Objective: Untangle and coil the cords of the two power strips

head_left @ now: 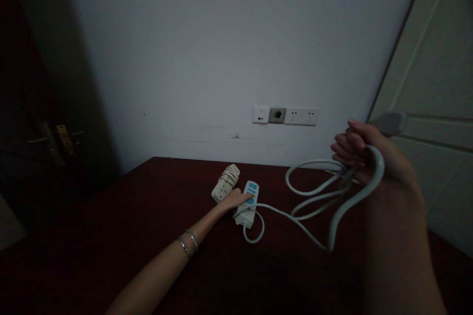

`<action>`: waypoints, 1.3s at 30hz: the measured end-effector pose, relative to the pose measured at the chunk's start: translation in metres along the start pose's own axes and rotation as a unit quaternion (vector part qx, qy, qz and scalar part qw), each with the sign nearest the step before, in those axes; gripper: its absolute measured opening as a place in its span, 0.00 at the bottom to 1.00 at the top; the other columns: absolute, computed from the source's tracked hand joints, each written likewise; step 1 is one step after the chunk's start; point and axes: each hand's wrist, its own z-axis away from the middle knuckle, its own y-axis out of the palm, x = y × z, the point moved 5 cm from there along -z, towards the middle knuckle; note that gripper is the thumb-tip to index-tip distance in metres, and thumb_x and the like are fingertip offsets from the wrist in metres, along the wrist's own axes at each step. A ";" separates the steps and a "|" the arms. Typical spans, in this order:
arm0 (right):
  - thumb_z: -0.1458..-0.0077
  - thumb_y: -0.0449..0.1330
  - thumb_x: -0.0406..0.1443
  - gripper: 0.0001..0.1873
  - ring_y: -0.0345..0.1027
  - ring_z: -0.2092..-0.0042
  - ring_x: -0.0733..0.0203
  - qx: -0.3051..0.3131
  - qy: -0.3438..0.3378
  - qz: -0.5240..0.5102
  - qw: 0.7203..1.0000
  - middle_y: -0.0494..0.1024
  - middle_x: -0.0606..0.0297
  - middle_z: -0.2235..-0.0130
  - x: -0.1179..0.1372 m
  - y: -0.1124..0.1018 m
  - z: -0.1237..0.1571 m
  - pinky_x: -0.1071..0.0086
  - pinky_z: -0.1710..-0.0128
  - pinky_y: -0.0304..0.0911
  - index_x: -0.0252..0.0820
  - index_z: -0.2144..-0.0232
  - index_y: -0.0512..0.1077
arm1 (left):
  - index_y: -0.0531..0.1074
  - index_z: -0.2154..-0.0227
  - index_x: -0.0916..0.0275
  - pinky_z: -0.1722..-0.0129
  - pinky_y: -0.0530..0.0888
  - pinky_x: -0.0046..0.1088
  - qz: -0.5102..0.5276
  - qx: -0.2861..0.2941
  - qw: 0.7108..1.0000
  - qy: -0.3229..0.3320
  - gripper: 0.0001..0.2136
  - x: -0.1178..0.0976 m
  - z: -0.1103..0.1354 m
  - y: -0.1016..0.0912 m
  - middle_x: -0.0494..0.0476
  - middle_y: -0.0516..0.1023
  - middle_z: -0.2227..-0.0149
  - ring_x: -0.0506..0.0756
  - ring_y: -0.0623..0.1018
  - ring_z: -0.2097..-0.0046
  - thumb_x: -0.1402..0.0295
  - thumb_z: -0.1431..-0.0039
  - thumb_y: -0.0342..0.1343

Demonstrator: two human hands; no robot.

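My left hand [233, 199], two bangles on its wrist, grips a white power strip [251, 192] with blue socket faces on the dark red table. Its thumb rests on the strip's top, and part of the white cord crosses the strip beside the fingers. Raised at the right, my right hand [356, 145] is closed around the loosely looped power cord [306, 226]. Behind that hand a blurred grey end piece [389, 122] sticks out; its kind is unclear. A second power strip [224, 184], cord wound about it, lies just left of the first.
The dark red tabletop [166, 182] meets a pale wall [192, 59]. Wall sockets [301, 116] and a grey wall plate [277, 115] sit above its back edge. A light panelled door [436, 78] stands at the right; a dark door with a handle [66, 139] is at the left.
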 end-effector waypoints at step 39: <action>0.51 0.58 0.48 0.21 0.52 0.87 0.72 -0.045 0.014 0.134 0.990 0.61 0.72 0.89 -0.097 0.066 -0.012 0.78 0.89 0.51 0.39 0.84 0.65 | 0.70 0.55 0.65 0.55 0.69 0.33 0.155 -0.051 0.916 0.367 0.18 -0.124 0.148 -0.064 0.62 0.76 0.57 0.59 0.75 0.57 0.73 0.52 0.55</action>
